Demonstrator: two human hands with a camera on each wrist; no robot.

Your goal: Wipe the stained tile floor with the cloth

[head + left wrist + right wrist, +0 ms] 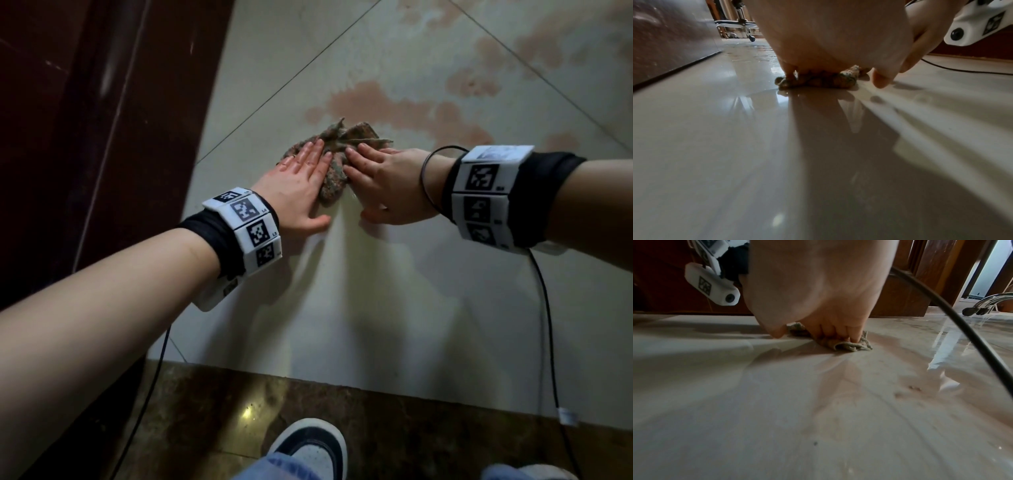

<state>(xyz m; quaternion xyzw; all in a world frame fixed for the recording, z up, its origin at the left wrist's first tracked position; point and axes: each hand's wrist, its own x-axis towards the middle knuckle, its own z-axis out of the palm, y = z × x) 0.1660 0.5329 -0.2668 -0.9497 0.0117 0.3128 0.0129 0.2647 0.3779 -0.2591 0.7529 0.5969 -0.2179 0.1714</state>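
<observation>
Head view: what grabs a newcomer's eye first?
Both hands, the left hand and the right hand, press flat side by side on a crumpled cloth in the middle of the pale tile floor. Just beyond the cloth, reddish stains spread away toward the upper right.

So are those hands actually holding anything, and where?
Nothing is gripped. Both the left hand and right hand press flat, straight fingers on the crumpled cloth, left on its left side, right on its right.

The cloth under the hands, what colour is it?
The cloth is mottled green and reddish-brown; the head view shows it best.
</observation>
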